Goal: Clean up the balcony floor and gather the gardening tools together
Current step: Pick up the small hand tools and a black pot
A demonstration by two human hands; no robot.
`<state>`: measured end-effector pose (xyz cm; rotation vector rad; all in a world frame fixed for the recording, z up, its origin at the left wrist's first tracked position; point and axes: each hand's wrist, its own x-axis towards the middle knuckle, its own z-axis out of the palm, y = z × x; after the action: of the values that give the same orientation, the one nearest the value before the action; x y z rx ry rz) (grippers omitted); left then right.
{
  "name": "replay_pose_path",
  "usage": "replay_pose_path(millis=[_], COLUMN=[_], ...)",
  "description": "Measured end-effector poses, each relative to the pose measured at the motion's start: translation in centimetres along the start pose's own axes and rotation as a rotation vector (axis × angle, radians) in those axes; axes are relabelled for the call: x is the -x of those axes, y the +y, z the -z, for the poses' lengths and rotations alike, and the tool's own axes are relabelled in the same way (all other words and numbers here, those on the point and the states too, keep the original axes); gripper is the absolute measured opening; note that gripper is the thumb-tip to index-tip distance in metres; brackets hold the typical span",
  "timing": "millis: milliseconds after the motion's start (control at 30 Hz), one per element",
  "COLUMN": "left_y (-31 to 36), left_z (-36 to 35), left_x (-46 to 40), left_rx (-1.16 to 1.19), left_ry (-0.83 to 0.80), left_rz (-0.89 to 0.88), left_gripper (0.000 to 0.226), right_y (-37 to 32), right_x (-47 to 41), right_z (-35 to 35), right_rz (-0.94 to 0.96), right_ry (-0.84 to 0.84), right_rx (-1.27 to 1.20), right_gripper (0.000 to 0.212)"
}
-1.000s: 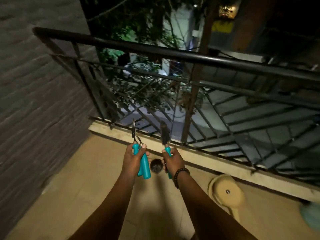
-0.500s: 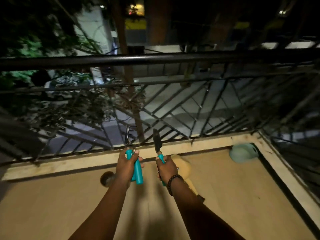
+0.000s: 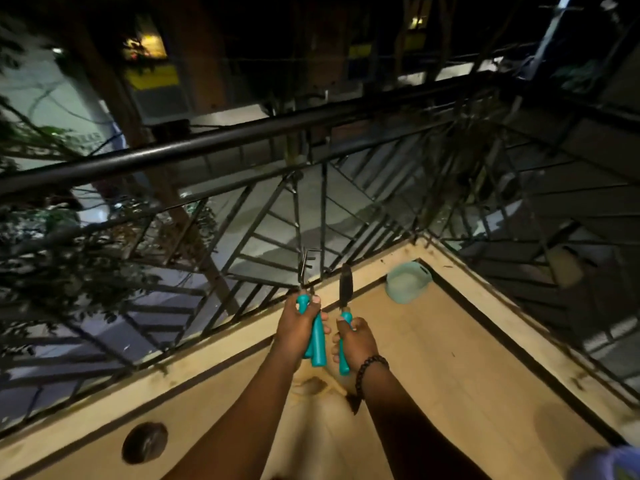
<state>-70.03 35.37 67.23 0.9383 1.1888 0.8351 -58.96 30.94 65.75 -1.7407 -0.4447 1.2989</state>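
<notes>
Night scene: a beige tiled balcony floor (image 3: 450, 358) fills the lower frame, edged by a pale curb (image 3: 207, 344). A black metal railing (image 3: 214, 142) crosses the middle, meeting a corner at right. Foliage (image 3: 62, 265) and lit windows (image 3: 145, 46) lie beyond, upper left.

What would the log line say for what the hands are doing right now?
left hand: grips teal-handled rake | right hand: grips teal-handled trowel | both upright | pale green container in floor corner

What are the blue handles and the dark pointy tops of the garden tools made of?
The handles look like smooth teal plastic or rubber: one even bright colour, faint sheen. The rake prongs and trowel blade look like dark metal, thin and stiff, dull or perhaps dirty. The dim light leaves it open.
</notes>
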Motion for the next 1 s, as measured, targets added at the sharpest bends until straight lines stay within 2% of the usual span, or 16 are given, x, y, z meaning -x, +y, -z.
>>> replay_pose_path(millis=[167, 267, 400, 467, 733, 867, 1000], left_y=[0.6, 0.8, 0.6, 0.6, 0.7, -0.2, -0.9], left_z=[-4.6, -7.2, -10.3, -11.7, -18.1, -22.9, -27.9], left_x=[-4.3, -6.8, -9.3, -10.4, -12.2, -13.0, -13.8], left_rx=[-0.096, -0.168, -0.215, -0.25, -0.284, -0.227, -0.217], left_ry=[-0.122, -0.153, -0.234, -0.284, -0.391, -0.379, -0.336], left_rz=[0.005, -0.004, 0.044, 0.051, 0.1, 0.116, 0.124], left_gripper=[0.033, 0.026, 0.024, 0.032, 0.044, 0.043, 0.039], right_y=[-2.4, -3.4, -4.5, -5.1, -7.6, -8.3, -9.1], right_x=[-1.6, -3.1, -4.5, -5.0, -7.3, -9.6, -12.3], right_z=[2.8, 4.2, 6.2, 7.2, 12.5, 16.6, 21.3], right_rz=[0.035, 0.02, 0.001, -0.004, -0.008, 0.017, 0.025], right_ry=[0.085, 0.179, 0.277, 0.308, 0.305, 0.266, 0.219], right_rx=[-0.06, -0.07, -0.135, -0.176, -0.246, -0.189, -0.152], right_gripper=[0.023, 0.029, 0.026, 0.019, 0.016, 0.015, 0.026])
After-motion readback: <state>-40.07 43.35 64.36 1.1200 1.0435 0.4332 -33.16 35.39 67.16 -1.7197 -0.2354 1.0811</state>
